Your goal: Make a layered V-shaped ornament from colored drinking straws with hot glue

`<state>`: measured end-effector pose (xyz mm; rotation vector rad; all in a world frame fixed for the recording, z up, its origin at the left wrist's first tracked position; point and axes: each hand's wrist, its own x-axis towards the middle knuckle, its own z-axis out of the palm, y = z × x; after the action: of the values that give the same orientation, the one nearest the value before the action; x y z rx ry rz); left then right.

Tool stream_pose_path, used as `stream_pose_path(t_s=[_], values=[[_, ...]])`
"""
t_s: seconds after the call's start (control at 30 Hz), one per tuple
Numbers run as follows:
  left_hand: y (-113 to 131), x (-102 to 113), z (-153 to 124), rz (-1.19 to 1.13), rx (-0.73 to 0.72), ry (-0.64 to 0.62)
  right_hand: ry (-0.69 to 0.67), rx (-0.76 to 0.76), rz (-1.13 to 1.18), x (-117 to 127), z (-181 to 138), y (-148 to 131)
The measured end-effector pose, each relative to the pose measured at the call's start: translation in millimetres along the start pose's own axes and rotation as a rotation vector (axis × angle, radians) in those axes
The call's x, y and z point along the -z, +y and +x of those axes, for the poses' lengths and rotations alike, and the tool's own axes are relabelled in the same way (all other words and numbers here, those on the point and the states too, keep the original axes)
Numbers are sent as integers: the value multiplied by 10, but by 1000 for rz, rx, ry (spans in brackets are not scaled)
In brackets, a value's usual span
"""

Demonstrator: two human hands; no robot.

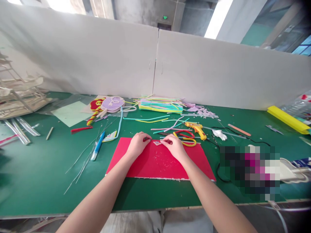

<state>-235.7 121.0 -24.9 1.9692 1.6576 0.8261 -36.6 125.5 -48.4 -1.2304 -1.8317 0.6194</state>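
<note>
Since red board likely gives flat backing, small pale piece sits on it between left hand and right hand — fingers curled inward, right's at its edge; can't tell if pinching.

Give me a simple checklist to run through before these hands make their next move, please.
1. Red board lying flat on the table: ok.
2. Left hand at the board's far edge: ok; whether it grips anything, cannot tell.
3. Right hand at the small piece: ok.
4. Small piece stuck down: cannot tell.
5. Scissors well away from the right hand: not ok, handles close by.
6. Glue gun hot: cannot tell.
</note>
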Motion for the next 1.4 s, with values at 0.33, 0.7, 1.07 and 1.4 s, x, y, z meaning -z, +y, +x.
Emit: stream_pose_path(t_s=[0.33, 0.7, 1.07, 1.4], values=[[20, 8, -35, 60, 29, 24, 22, -33, -27, -7, 52, 17], [-61, -25, -42, 2, -2, 55, -61, 20, -384, 284, 554, 64], [-137, -82, -1, -80, -11, 59, -335, 22, -899, 359, 1382, 300], [30, -46, -7, -217, 43, 150, -215, 75, -886, 602, 1391, 274]])
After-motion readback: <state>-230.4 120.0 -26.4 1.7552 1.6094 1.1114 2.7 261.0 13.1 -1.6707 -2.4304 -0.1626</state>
